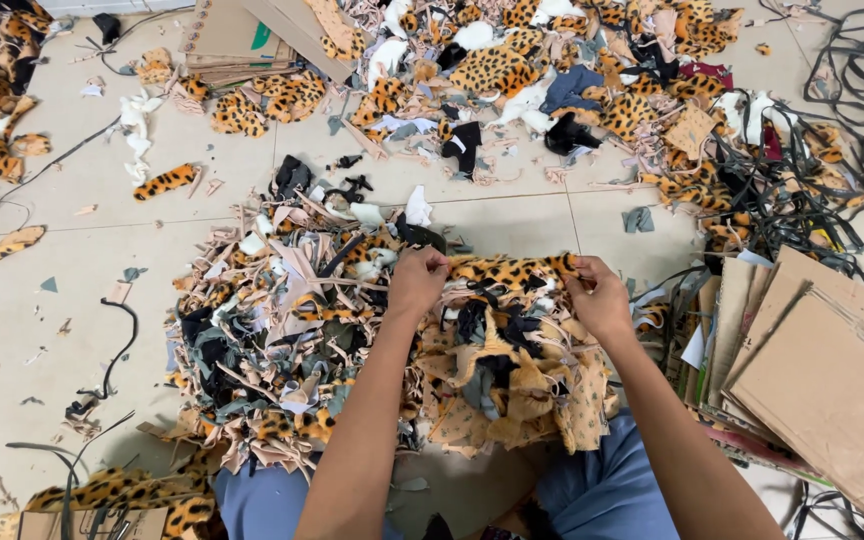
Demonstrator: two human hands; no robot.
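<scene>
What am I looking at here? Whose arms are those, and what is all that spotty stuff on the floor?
The picture comes from a camera worn on a person's head, looking down, so the two arms are that person's own. No machine is here, just bare hands. The left hand and the right hand each pinch one end of a strip of leopard-print fabric and hold it stretched between them. Under the hands sits a big pile of fabric scraps: spotted orange, beige, black and grey bits. More scraps are scattered further away on the tiled floor. Flat cardboard pieces lie to the right, and black straps are tangled at the top right. The blue at the bottom looks like the person's trousers.
</scene>
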